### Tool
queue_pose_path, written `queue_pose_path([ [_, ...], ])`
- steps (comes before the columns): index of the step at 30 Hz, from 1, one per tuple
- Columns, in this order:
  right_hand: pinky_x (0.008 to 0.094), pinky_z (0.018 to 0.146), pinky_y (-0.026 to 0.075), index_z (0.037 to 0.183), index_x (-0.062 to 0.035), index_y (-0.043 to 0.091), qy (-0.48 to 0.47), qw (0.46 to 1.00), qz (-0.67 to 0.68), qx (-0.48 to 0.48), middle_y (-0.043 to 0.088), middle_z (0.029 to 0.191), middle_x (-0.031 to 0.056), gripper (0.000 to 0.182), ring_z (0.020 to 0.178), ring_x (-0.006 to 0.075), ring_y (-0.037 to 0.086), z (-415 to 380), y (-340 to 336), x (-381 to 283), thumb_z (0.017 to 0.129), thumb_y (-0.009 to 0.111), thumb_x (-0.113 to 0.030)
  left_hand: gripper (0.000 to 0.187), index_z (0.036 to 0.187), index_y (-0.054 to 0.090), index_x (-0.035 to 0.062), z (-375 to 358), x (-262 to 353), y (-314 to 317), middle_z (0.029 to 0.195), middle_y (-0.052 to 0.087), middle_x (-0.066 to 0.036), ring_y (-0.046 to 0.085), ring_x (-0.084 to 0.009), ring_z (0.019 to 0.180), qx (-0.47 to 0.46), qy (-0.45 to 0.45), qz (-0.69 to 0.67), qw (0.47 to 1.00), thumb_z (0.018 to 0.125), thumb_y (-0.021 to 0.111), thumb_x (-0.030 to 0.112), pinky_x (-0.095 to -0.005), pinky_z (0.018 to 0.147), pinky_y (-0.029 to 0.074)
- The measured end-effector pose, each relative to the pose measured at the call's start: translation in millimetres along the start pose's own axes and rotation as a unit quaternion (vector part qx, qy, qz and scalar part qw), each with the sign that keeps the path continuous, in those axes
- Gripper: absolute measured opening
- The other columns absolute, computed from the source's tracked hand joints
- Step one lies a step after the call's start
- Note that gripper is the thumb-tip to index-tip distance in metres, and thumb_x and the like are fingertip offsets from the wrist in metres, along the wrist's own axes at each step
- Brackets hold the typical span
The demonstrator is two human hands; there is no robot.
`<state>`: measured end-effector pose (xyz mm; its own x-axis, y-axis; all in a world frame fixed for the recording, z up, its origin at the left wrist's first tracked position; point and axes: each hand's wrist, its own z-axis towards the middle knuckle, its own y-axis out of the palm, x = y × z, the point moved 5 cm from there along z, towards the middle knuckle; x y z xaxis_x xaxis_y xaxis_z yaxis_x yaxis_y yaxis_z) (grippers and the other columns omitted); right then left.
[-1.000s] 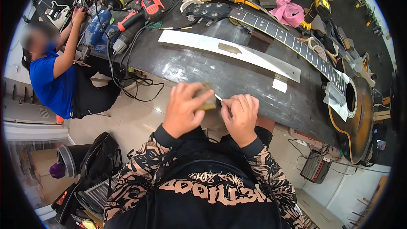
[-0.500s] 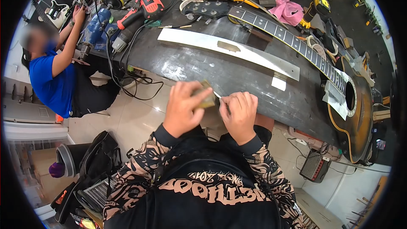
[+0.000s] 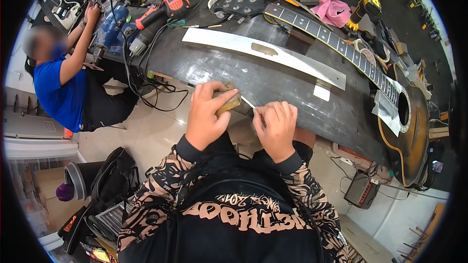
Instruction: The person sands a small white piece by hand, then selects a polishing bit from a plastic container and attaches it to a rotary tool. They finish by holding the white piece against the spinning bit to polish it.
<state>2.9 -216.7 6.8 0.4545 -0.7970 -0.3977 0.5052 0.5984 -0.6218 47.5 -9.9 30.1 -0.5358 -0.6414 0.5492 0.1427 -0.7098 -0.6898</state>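
My left hand (image 3: 207, 114) is closed around a small yellow-brown sanding block (image 3: 234, 103), its index finger stretched along the top. Pinched between the thumb and fingers of my right hand (image 3: 277, 125) is a thin white strip (image 3: 248, 102), whose far end reaches up to the block. Both hands are above the front edge of the dark workbench (image 3: 214, 65). Beyond them lies a long metal straightedge (image 3: 224, 45) with a cutout in it. A small white piece of paper (image 3: 321, 92) lies by its right end.
An acoustic guitar (image 3: 414, 141) lies along the bench's right side, paper taped near its soundhole. Power tools, including a red one (image 3: 174, 1), and cables crowd the back left. A pink cloth (image 3: 331, 7) and yellow drill (image 3: 368, 2) are behind. A person in blue (image 3: 58, 92) sits at left.
My left hand has shifted slightly left and up with the sanding block, baring more of the white strip. My right hand stays nearly in place.
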Motion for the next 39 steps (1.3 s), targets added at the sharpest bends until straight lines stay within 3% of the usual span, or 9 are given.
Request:
queue_pose_path([
  [8, 0.0450, 0.095, 0.047, 0.104, -0.0122, 0.073, 0.001, 1.000, 0.008, -0.001, 0.070, 0.100, 0.0038, 0.026, 0.095, 0.0282, 0.067, 0.1, -1.4, 1.4, 0.088, 0.093, -0.004, 0.060, 0.136, 0.089, 0.0105, -3.4, 10.4, 4.0, 0.129, 0.071, -0.013, 0.063, -0.0382, 0.117, -0.007, -0.006, 0.012, 1.000, 0.080, 0.072, 0.002, -0.0478, 0.107, 0.053],
  [11, 0.0459, 0.094, 0.048, 0.103, -0.0127, 0.070, -0.004, 1.000, -0.001, -0.006, 0.068, 0.099, 0.0025, 0.027, 0.095, 0.0271, 0.067, 0.8, -0.7, 1.0, 0.088, 0.092, -0.006, 0.062, 0.139, 0.088, 0.0140, -9.7, 20.6, 12.0, 0.131, 0.071, -0.012, 0.062, -0.0373, 0.117, -0.063, 0.068, 0.015, 0.996, 0.080, 0.073, 0.006, -0.0511, 0.108, 0.052],
  [16, 0.0465, 0.094, 0.048, 0.103, -0.0123, 0.071, -0.004, 1.000, -0.002, 0.000, 0.067, 0.099, 0.0028, 0.026, 0.096, 0.0271, 0.066, 0.3, -0.5, 0.9, 0.088, 0.092, -0.005, 0.062, 0.138, 0.088, 0.0155, -7.4, 10.9, 7.9, 0.133, 0.071, -0.011, 0.063, -0.0375, 0.117, -0.036, 0.046, 0.052, 0.997, 0.079, 0.074, 0.008, -0.0517, 0.108, 0.051],
  [18, 0.0466, 0.094, 0.048, 0.103, -0.0121, 0.071, -0.006, 1.000, 0.000, -0.002, 0.067, 0.099, 0.0029, 0.026, 0.096, 0.0271, 0.066, 0.4, 0.0, 1.9, 0.088, 0.092, -0.005, 0.062, 0.138, 0.088, 0.0156, -13.0, 26.0, 14.7, 0.134, 0.072, -0.012, 0.063, -0.0372, 0.117, -0.080, 0.111, 0.033, 0.990, 0.079, 0.074, 0.008, -0.0515, 0.106, 0.051],
  [22, 0.0466, 0.095, 0.048, 0.103, -0.0120, 0.071, -0.003, 1.000, 0.004, 0.000, 0.068, 0.100, 0.0032, 0.027, 0.096, 0.0274, 0.067, 1.0, -1.6, 0.5, 0.088, 0.092, -0.005, 0.063, 0.140, 0.088, 0.0164, -0.9, 2.7, 2.2, 0.133, 0.072, -0.011, 0.064, -0.0363, 0.117, -0.031, 0.071, 0.069, 0.995, 0.079, 0.073, 0.008, -0.0520, 0.105, 0.050],
  [26, 0.0465, 0.095, 0.048, 0.104, -0.0123, 0.071, -0.012, 1.000, -0.004, -0.009, 0.068, 0.101, 0.0032, 0.027, 0.096, 0.0275, 0.067, -0.6, 0.1, 1.1, 0.088, 0.092, -0.006, 0.062, 0.139, 0.088, 0.0171, -9.4, 18.8, 11.1, 0.136, 0.073, -0.010, 0.064, -0.0363, 0.115, -0.080, 0.109, 0.035, 0.990, 0.079, 0.075, 0.007, -0.0513, 0.105, 0.051],
  [30, 0.0464, 0.095, 0.048, 0.104, -0.0128, 0.071, -0.005, 1.000, 0.001, -0.005, 0.068, 0.101, 0.0033, 0.027, 0.096, 0.0277, 0.067, 0.6, -1.1, 1.3, 0.088, 0.092, -0.006, 0.063, 0.140, 0.088, 0.0180, -5.3, 12.6, 7.5, 0.135, 0.073, -0.009, 0.063, -0.0361, 0.117, -0.036, 0.094, 0.057, 0.993, 0.079, 0.074, 0.006, -0.0506, 0.105, 0.050],
  [39, 0.0464, 0.094, 0.048, 0.103, -0.0122, 0.071, -0.006, 1.000, 0.001, -0.009, 0.068, 0.100, 0.0036, 0.025, 0.096, 0.0279, 0.066, 1.7, -0.5, 1.2, 0.089, 0.091, -0.006, 0.064, 0.141, 0.087, 0.0168, -16.8, 24.7, 18.5, 0.135, 0.072, -0.010, 0.063, -0.0361, 0.117, -0.065, 0.123, 0.037, 0.989, 0.080, 0.072, 0.007, -0.0519, 0.106, 0.049],
])
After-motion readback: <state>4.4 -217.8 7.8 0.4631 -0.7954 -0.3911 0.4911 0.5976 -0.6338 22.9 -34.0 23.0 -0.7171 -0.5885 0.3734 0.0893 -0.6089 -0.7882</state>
